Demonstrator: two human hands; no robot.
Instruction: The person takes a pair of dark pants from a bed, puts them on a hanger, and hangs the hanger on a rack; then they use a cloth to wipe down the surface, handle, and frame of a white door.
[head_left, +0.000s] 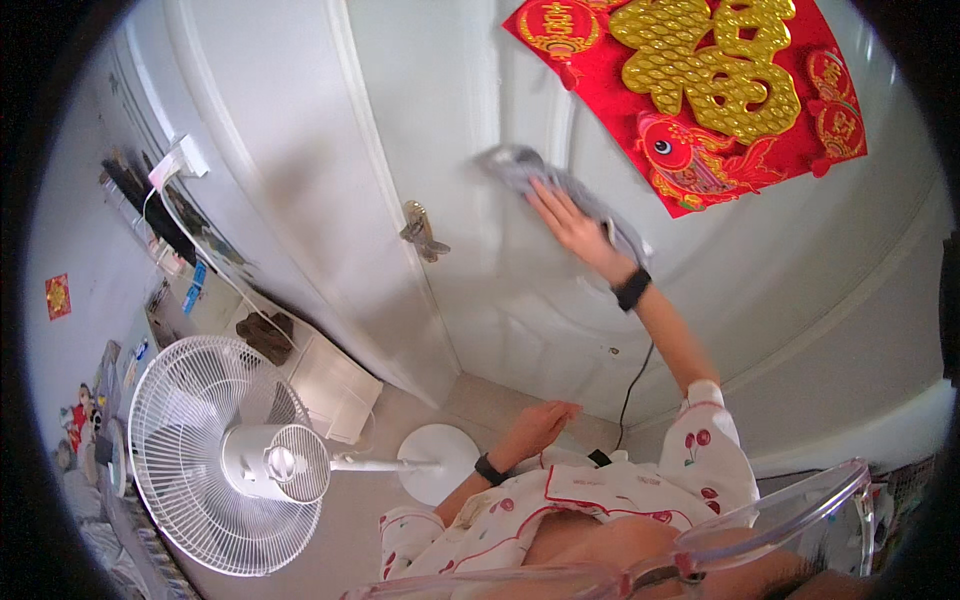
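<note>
My right hand (574, 229) lies flat on a grey cloth (592, 202), its fingers pressing the cloth against a white panelled door (495, 270). The far end of the cloth is blurred. To the upper right of the hand, a red paper decoration (622, 112) with a gold character and a fish is fixed to the door. A metal door handle (425, 232) sits left of the cloth. My left hand (541, 429) is low in front of my body, touching neither door nor cloth; its fingers are loosely bent and partly overlap, and I see nothing in it.
A white standing fan (229, 457) is at the left, its round base (439, 465) on the floor near my left hand. Behind it stands a white cabinet (330, 386) with a brown item on top. A dark cable (636, 386) hangs by the door's lower part.
</note>
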